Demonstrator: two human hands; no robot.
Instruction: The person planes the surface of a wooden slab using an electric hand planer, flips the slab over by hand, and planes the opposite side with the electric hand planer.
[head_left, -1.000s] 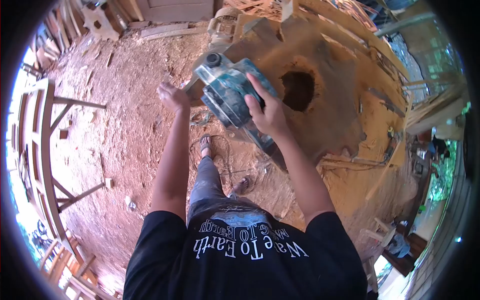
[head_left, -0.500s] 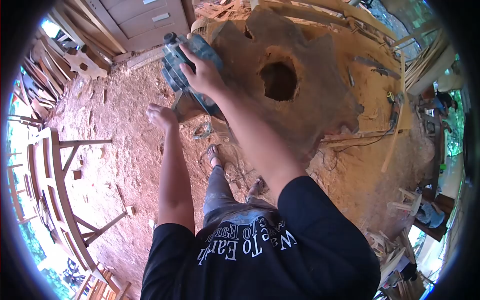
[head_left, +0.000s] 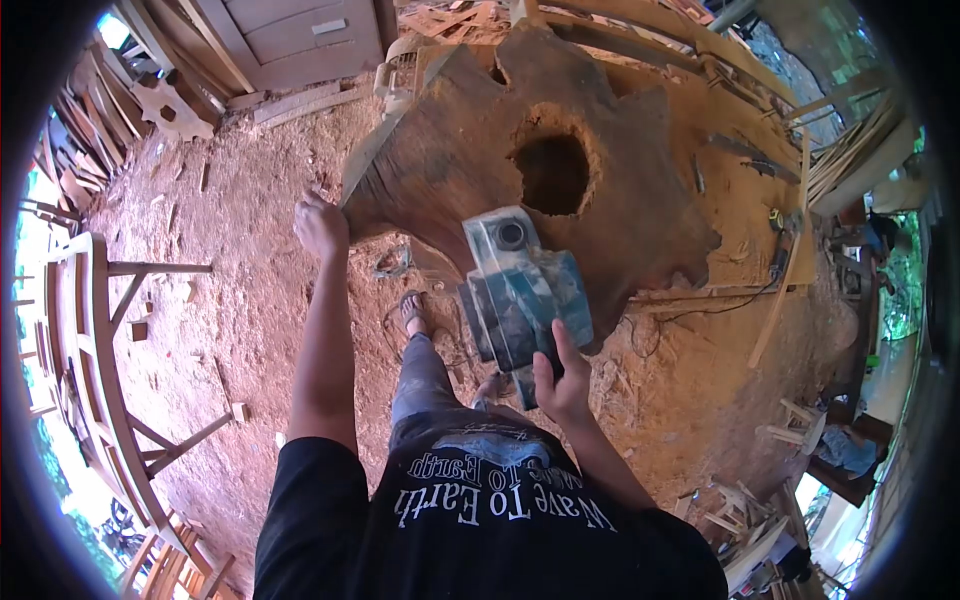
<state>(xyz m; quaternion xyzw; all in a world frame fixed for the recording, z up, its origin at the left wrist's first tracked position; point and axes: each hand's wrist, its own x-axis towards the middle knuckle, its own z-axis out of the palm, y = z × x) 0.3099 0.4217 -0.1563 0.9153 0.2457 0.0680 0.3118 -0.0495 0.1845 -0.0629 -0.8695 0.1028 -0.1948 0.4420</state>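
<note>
Gripping tool [head_left: 530,300]; shirt [head_left: 480,560]: "Wave To Earth"

- Left arm [head_left: 325,350] stretches forward, nearly straight.
- Left hand [head_left: 322,228] has curled fingers [head_left: 309,215].
- Right arm [head_left: 612,462] reaches less far forward.
- Right hand [head_left: 562,388] grips, index finger [head_left: 564,343] extended, thumb [head_left: 543,373] apart from it.
</note>
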